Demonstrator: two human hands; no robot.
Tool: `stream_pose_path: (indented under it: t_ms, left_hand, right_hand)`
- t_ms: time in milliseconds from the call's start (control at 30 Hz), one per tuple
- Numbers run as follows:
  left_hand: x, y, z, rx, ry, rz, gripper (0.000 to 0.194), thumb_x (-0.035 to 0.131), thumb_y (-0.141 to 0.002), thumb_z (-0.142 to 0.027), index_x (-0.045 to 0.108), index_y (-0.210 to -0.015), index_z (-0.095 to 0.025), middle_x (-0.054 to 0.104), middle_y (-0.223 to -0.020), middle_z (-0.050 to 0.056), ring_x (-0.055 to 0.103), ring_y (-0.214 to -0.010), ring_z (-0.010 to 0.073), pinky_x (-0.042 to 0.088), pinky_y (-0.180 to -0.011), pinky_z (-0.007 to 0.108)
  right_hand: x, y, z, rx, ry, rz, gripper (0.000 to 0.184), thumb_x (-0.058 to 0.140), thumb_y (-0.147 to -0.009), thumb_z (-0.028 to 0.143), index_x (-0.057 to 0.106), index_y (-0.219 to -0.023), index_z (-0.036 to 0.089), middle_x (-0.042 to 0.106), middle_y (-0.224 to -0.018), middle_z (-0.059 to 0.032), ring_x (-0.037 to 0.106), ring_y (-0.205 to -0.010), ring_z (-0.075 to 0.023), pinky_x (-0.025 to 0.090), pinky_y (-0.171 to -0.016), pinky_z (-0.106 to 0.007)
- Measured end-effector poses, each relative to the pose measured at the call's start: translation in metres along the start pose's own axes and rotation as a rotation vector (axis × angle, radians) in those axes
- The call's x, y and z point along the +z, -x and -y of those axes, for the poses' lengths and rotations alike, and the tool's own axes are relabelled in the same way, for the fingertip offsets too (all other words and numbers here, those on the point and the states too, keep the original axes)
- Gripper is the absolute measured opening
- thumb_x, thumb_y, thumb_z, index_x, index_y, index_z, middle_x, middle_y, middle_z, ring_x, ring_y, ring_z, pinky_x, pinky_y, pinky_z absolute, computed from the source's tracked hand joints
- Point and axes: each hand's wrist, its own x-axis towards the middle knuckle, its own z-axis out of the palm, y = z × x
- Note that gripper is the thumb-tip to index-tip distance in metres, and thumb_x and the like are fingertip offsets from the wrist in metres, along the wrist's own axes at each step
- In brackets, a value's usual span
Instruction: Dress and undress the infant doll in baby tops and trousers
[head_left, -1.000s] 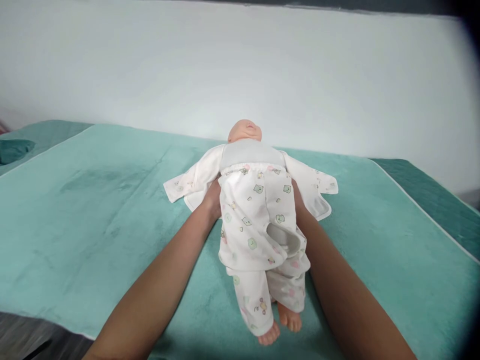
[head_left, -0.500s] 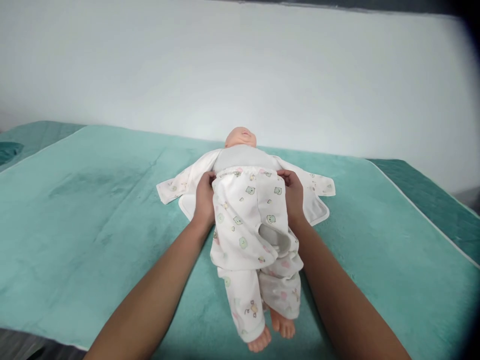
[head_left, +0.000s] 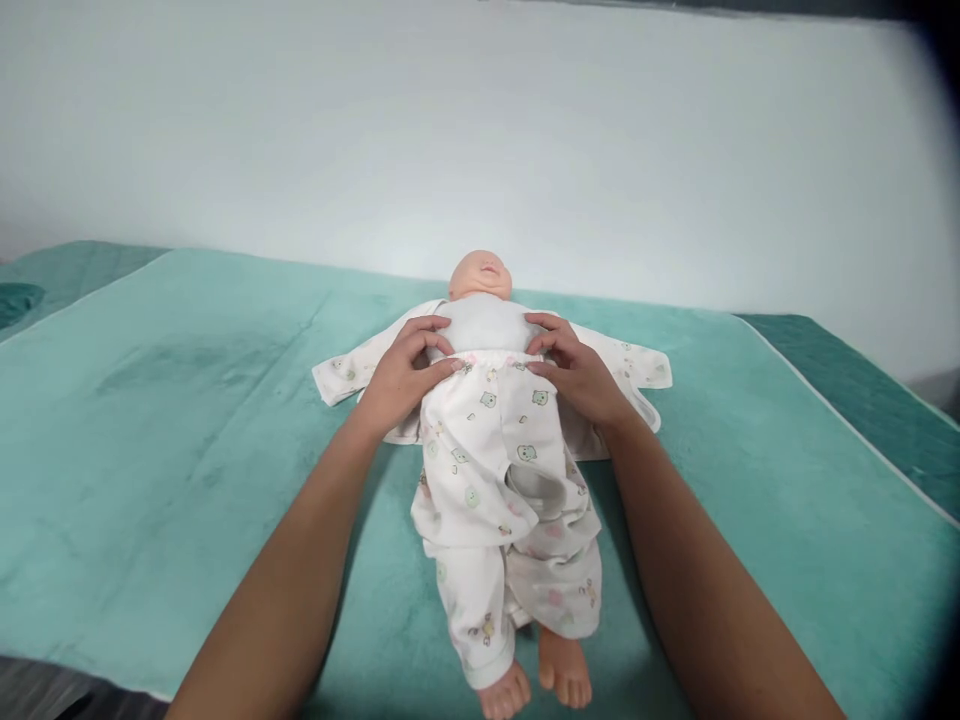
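Observation:
A baby doll [head_left: 484,275] lies on its back on a teal blanket [head_left: 187,400], head away from me, bare feet near the bottom edge. It wears white printed trousers [head_left: 495,450], and an open white printed jacket [head_left: 637,365] is spread under it. My left hand [head_left: 405,375] pinches the trouser waistband at the doll's left side as I see it. My right hand [head_left: 574,370] pinches the waistband on the other side. Both hands rest on the doll's grey belly [head_left: 487,325].
The teal blanket covers a darker green surface [head_left: 862,390] that shows at the right and far left. A plain white wall [head_left: 480,140] runs behind. A dark floor strip [head_left: 45,690] shows at the bottom left.
The doll's hips, lifted a second ago, now lie lower on the blanket. My hands came out from behind the doll's sides and moved up onto the waistband at its belly.

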Motion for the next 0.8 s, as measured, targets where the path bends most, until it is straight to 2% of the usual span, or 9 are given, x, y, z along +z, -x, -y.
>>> stream_pose_path:
  t_ms: [67, 133, 267, 367, 500, 567, 667, 733, 800]
  left_hand:
    - [-0.003, -0.003, -0.001, 0.002, -0.021, 0.059, 0.017, 0.07, -0.081, -0.038, 0.063, -0.084, -0.022, 0.053, -0.14, 0.004, 0.055, -0.122, 0.0243, 0.046, -0.096, 0.037]
    - [-0.003, -0.008, -0.001, 0.011, -0.052, 0.075, 0.018, 0.066, -0.084, -0.038, 0.06, -0.081, -0.021, 0.055, -0.138, 0.004, 0.056, -0.119, 0.0232, 0.046, -0.094, 0.036]
    - [0.003, -0.019, 0.0, -0.002, -0.102, -0.031, 0.019, 0.053, -0.092, -0.037, 0.055, -0.082, -0.021, 0.067, -0.122, 0.005, 0.061, -0.106, 0.0206, 0.045, -0.092, 0.035]
    - [0.006, -0.023, 0.0, -0.033, -0.063, -0.071, 0.021, 0.052, -0.092, -0.041, 0.056, -0.086, -0.021, 0.068, -0.117, 0.005, 0.061, -0.099, 0.0196, 0.046, -0.087, 0.033]
    - [-0.001, -0.021, -0.003, -0.014, -0.092, 0.076, 0.025, 0.067, -0.082, -0.045, 0.059, -0.08, -0.022, 0.059, -0.13, 0.005, 0.054, -0.117, 0.0236, 0.044, -0.093, 0.032]
    - [-0.005, -0.019, -0.006, -0.046, -0.119, 0.15, 0.027, 0.069, -0.08, -0.047, 0.059, -0.079, -0.022, 0.055, -0.134, 0.004, 0.054, -0.117, 0.0238, 0.045, -0.09, 0.032]
    - [-0.006, -0.018, -0.008, -0.05, -0.118, 0.147, 0.029, 0.066, -0.082, -0.045, 0.053, -0.075, -0.021, 0.057, -0.131, 0.004, 0.056, -0.108, 0.0212, 0.044, -0.085, 0.03]
    - [-0.003, -0.019, -0.008, -0.021, -0.093, 0.08, 0.027, 0.062, -0.086, -0.043, 0.049, -0.076, -0.021, 0.062, -0.121, 0.004, 0.057, -0.102, 0.0193, 0.043, -0.084, 0.029]
    - [0.002, -0.023, -0.006, -0.027, -0.095, 0.008, 0.025, 0.057, -0.09, -0.042, 0.047, -0.079, -0.022, 0.065, -0.101, 0.002, 0.056, -0.089, 0.0166, 0.042, -0.077, 0.028]
  right_hand:
    - [-0.001, -0.003, 0.002, 0.015, -0.011, 0.059, 0.012, 0.071, -0.084, 0.031, 0.061, -0.086, 0.025, 0.044, -0.15, -0.0003, 0.034, -0.143, -0.0249, 0.028, -0.115, -0.043]
    - [0.0, -0.007, 0.003, 0.026, -0.006, 0.054, 0.013, 0.069, -0.085, 0.032, 0.058, -0.084, 0.024, 0.047, -0.149, -0.0005, 0.038, -0.14, -0.0254, 0.029, -0.114, -0.044]
    - [0.005, -0.015, 0.003, 0.026, 0.031, -0.042, 0.012, 0.063, -0.088, 0.032, 0.056, -0.084, 0.023, 0.059, -0.136, -0.0023, 0.053, -0.125, -0.0241, 0.036, -0.106, -0.042]
    - [0.011, -0.024, -0.001, 0.033, 0.051, -0.144, 0.012, 0.061, -0.088, 0.032, 0.054, -0.084, 0.023, 0.066, -0.123, -0.0026, 0.06, -0.107, -0.0215, 0.041, -0.096, -0.039]
    - [0.018, -0.038, -0.012, 0.059, 0.073, -0.226, 0.015, 0.06, -0.086, 0.034, 0.052, -0.082, 0.023, 0.069, -0.11, -0.0032, 0.06, -0.088, -0.0183, 0.044, -0.084, -0.035]
    - [0.02, -0.043, -0.017, 0.072, 0.077, -0.254, 0.016, 0.06, -0.086, 0.036, 0.052, -0.083, 0.023, 0.07, -0.104, -0.0029, 0.059, -0.085, -0.0179, 0.044, -0.083, -0.034]
    - [0.019, -0.046, -0.02, 0.022, 0.062, -0.234, 0.016, 0.06, -0.087, 0.037, 0.053, -0.084, 0.023, 0.068, -0.108, -0.0037, 0.06, -0.097, -0.0195, 0.044, -0.092, -0.035]
    - [0.016, -0.044, -0.019, -0.012, 0.024, -0.151, 0.018, 0.061, -0.088, 0.039, 0.054, -0.084, 0.023, 0.063, -0.123, -0.0045, 0.055, -0.117, -0.021, 0.038, -0.104, -0.037]
    - [0.013, -0.043, -0.018, 0.012, -0.031, -0.051, 0.023, 0.062, -0.088, 0.044, 0.055, -0.084, 0.023, 0.054, -0.14, -0.0033, 0.046, -0.132, -0.022, 0.032, -0.11, -0.038]
